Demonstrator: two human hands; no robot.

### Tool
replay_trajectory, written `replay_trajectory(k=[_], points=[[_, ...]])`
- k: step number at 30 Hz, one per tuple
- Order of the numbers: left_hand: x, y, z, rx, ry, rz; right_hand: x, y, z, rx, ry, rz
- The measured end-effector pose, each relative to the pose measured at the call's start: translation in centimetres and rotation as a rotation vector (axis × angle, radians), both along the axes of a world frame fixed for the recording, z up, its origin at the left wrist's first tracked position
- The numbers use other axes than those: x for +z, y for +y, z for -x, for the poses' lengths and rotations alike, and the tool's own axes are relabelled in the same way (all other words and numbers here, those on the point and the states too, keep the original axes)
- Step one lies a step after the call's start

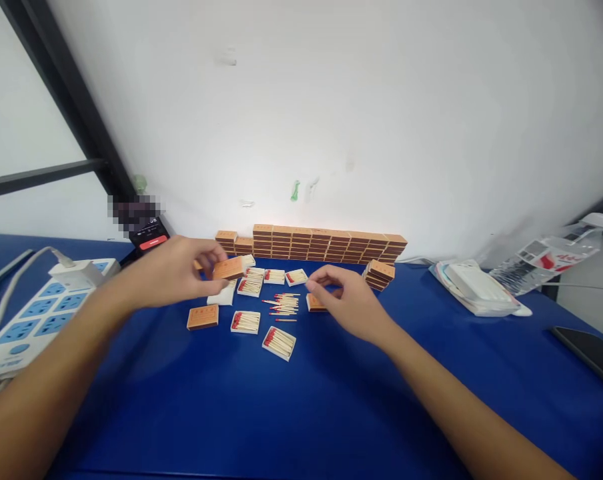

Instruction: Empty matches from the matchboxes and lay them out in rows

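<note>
Between the thumb and fingers of my left hand (189,270) is a matchbox (229,269), its pale inner tray sticking out at the right end. My right hand (349,300) is curled, thumb and forefinger tips close together at the corner of a match-filled tray (296,277); whether they grip it I cannot tell. Partly under that hand lies another matchbox (315,304). Loose red-tipped matches (284,305) lie between my hands. Around them are several open trays of matches, among them one nearer me (279,343) and one left of it (245,322).
Stacked matchboxes (326,245) form a row along the wall, with a smaller stack (380,274) at its right end. A closed matchbox (203,317) lies at left. A power strip (46,313) and phone (151,237) are further left; plastic packaging (541,263) is at right.
</note>
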State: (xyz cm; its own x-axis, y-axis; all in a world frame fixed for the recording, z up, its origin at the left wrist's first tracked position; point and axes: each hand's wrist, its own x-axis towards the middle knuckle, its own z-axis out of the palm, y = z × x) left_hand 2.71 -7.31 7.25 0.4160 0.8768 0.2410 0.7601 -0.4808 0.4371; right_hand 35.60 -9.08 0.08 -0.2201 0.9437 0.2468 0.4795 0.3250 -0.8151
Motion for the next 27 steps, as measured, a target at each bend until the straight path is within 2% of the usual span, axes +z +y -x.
replay_trajectory(k=[3, 5, 7, 12, 16, 19, 22, 27], points=[[-0.9, -0.7, -3.9, -0.135, -0.071, -0.061, -0.6, -1.5, 2.6, 0.171, 0.43, 0.201], [-2.0, -1.4, -6.2, -0.192, -0.144, -0.105, -1.0, -2.3, 3.7, 0.22, 0.551, 0.251], [-3.1, -1.9, -7.6, -0.196, -0.179, -0.166, -1.3, -2.6, 4.1, 0.221, 0.606, 0.274], [-5.4, -1.9, -8.1, -0.159, -0.272, -0.261, -1.2, -2.7, 4.0, 0.062, 0.763, 0.314], [-6.2, -1.6, -7.8, -0.211, -0.309, -0.292, -1.0, -2.8, 4.0, 0.075, 0.73, 0.322], [-6.5, -1.7, -7.7, -0.236, -0.327, -0.243, -1.0, -2.9, 4.1, 0.109, 0.686, 0.344], [-6.9, -1.7, -7.7, -0.194, -0.366, -0.132, -1.3, -2.7, 3.9, 0.082, 0.668, 0.343], [-8.0, -1.4, -7.8, -0.129, -0.62, 0.23, -1.6, -1.7, 3.0, 0.081, 0.61, 0.254]])
